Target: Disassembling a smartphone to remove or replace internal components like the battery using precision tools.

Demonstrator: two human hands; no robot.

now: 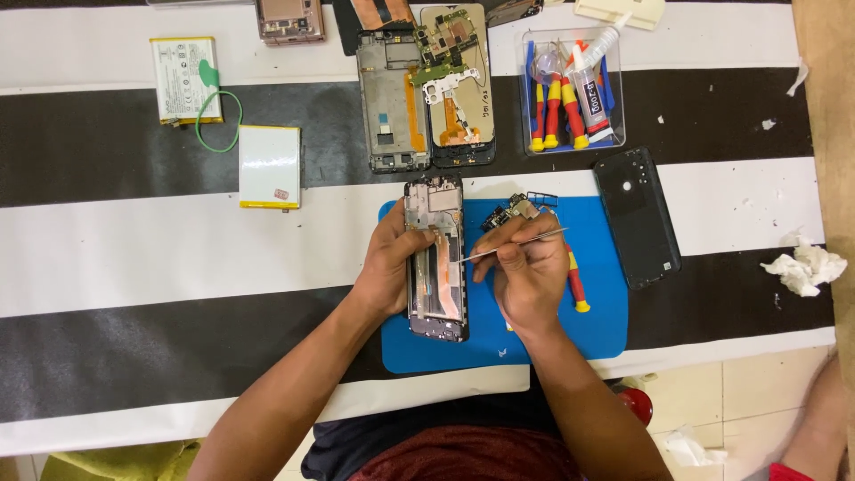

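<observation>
An opened phone frame (435, 294) lies upright on a blue work mat (597, 330). My left hand (389, 264) grips the frame's left edge, thumb over its upper part. My right hand (527, 278) holds metal tweezers (512, 244), whose tip touches the frame's right edge. A small circuit board with loose parts (509, 214) rests on the mat just above my right hand. A red and yellow screwdriver (576, 283) lies on the mat partly under that hand.
A black back cover (638, 216) sits right of the mat. Two more opened phones (426, 93) and a clear tray of tools and glue (573, 93) lie behind. Two batteries (269, 166) are at the left. Crumpled tissue (804, 267) is at the right edge.
</observation>
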